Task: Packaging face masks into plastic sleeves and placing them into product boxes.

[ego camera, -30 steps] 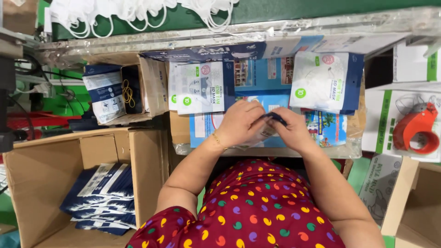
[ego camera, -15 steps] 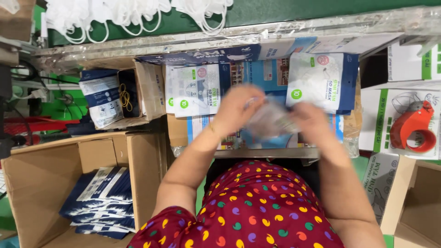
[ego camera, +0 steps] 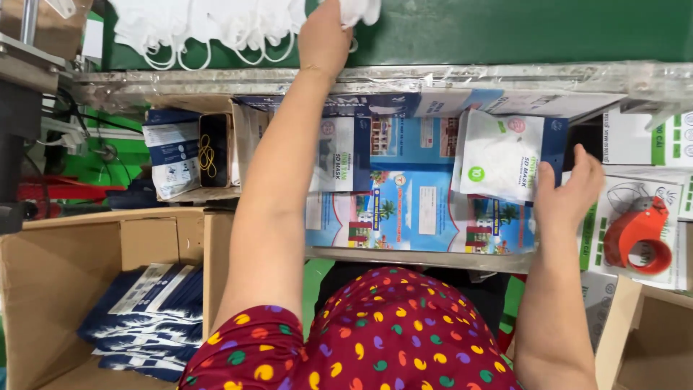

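Note:
My left hand [ego camera: 325, 36] reaches far up to the green belt [ego camera: 505, 29] and closes on a white face mask [ego camera: 359, 10] at the top edge. More white masks [ego camera: 195, 25] lie in a heap to its left. My right hand [ego camera: 570, 191] grips the right edge of a white pouch [ego camera: 498, 155] on top of a stack at the right of the work shelf. A second stack of pouches [ego camera: 339, 155] stands beside my left forearm. A blue printed sheet [ego camera: 415, 209] lies under both stacks.
A red tape dispenser [ego camera: 639, 235] sits on white-and-green boxes at the right. At lower left, an open cardboard box [ego camera: 58, 267] holds several dark blue packs [ego camera: 144, 310]. A small carton with rubber bands [ego camera: 213, 155] stands at the left of the shelf.
Both hands were together over the blue sheet, handling a pouch. My left hand has gone up to the masks on the belt; my right hand has moved right to the pouch stack.

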